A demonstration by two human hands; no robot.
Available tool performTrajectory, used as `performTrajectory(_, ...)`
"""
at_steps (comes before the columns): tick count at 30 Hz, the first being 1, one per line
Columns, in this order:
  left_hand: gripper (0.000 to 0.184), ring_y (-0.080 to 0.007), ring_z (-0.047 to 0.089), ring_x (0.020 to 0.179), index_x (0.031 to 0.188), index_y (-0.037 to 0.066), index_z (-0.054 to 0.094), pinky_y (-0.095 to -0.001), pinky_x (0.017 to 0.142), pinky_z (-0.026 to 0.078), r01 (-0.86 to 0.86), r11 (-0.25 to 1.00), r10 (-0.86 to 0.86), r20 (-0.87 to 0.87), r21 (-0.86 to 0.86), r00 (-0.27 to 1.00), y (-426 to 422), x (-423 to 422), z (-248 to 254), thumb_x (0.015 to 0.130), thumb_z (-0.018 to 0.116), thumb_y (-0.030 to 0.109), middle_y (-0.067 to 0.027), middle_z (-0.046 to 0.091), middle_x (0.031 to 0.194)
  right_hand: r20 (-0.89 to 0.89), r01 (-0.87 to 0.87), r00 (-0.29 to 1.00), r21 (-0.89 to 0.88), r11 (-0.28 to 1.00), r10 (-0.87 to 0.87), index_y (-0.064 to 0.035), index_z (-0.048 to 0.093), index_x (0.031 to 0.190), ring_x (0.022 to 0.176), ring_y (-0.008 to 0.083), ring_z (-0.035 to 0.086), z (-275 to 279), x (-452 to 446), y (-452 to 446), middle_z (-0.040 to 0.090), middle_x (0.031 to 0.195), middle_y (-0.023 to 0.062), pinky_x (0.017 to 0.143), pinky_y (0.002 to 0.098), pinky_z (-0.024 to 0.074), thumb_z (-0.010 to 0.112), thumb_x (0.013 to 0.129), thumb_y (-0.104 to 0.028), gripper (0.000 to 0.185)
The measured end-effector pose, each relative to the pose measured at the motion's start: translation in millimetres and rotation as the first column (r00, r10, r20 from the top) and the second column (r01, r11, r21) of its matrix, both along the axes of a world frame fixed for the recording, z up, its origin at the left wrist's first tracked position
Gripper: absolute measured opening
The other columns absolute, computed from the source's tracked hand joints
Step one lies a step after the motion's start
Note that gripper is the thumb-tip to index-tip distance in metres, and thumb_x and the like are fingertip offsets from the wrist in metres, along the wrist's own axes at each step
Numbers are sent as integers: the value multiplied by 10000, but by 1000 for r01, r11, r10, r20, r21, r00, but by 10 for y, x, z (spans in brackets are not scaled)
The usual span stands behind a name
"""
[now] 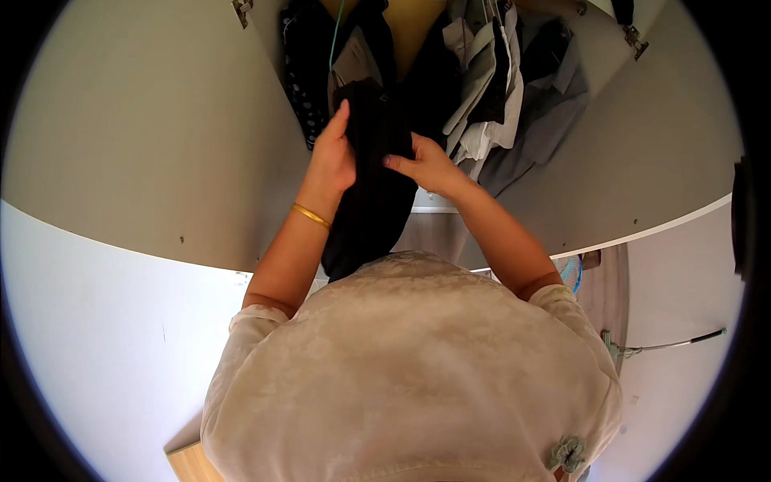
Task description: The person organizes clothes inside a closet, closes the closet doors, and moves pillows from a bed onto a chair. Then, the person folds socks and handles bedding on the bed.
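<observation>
A long black garment hangs between my hands, its lower end falling toward my chest. My left hand holds the garment's left edge, thumb pointing up and the other fingers hidden by the cloth. On the right edge, my right hand grips it with the thumb laid across the front. Just beyond the garment's top end is a thin teal hanger; I cannot tell whether the two are joined. What kind of garment it is does not show.
Wardrobe doors stand open on the left and right. Inside hang a dotted black garment, white clothes and a grey garment. A mop lies at the right.
</observation>
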State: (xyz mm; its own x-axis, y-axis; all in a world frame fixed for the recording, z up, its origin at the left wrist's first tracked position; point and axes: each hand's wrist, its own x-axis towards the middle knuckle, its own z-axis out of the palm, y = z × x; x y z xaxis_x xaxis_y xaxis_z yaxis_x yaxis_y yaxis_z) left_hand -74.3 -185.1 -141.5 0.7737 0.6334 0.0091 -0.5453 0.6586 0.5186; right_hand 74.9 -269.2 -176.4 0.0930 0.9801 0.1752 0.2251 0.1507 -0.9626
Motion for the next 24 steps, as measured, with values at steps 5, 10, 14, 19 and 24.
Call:
performTrajectory(5, 408, -244, 461, 1087, 1160, 21, 464, -368, 945, 358, -207, 978, 206, 73, 7, 976, 218, -232, 143, 892, 411, 324, -108, 490, 1180, 244, 6, 969, -121, 993, 24, 14, 588, 896, 649, 46, 474, 194, 460, -130, 561, 711, -27, 587, 202, 404, 547, 820, -152, 187)
performTrajectory(10, 391, -255, 466, 1087, 1160, 17, 471, -373, 949, 356, -139, 990, 128, 361, 4, 924, 459, -457, 126, 905, 380, 300, -117, 492, 1184, 656, 343, 719, -46, 938, -230, 20, 588, 930, 722, 153, 560, 36, 1088, -358, 605, 753, 89, 660, 262, 437, 469, 811, -85, 198)
performTrajectory(14, 387, -260, 475, 1080, 1150, 11, 480, -375, 944, 366, -25, 998, -3, 447, 56, 895, 400, -410, 226, 914, 354, 290, -124, 505, 1168, 488, 331, 815, 53, 942, -313, -9, 569, 1016, 864, 175, 583, 33, 925, -316, 617, 910, 101, 741, 284, 453, 479, 827, -98, 228)
performTrajectory(19, 389, -269, 509, 1036, 1149, 7, 480, -378, 907, 404, 67, 997, -78, 403, 41, 912, 291, -182, 277, 912, 354, 288, -136, 519, 1147, -373, -218, 903, 35, 975, 216, 4, 506, 1110, 914, 170, 546, 277, -57, -168, 582, 984, 113, 818, 288, 426, 515, 839, -101, 290)
performTrajectory(24, 390, -270, 533, 1001, 1151, 6, 479, -373, 882, 427, 106, 994, -100, 375, 4, 921, 128, -75, 328, 907, 368, 289, -141, 527, 1133, -183, -90, 980, -26, 996, 84, -6, 465, 1162, 988, 158, 497, -58, -401, 38, 559, 1041, 86, 863, 257, 384, 579, 796, -114, 398)
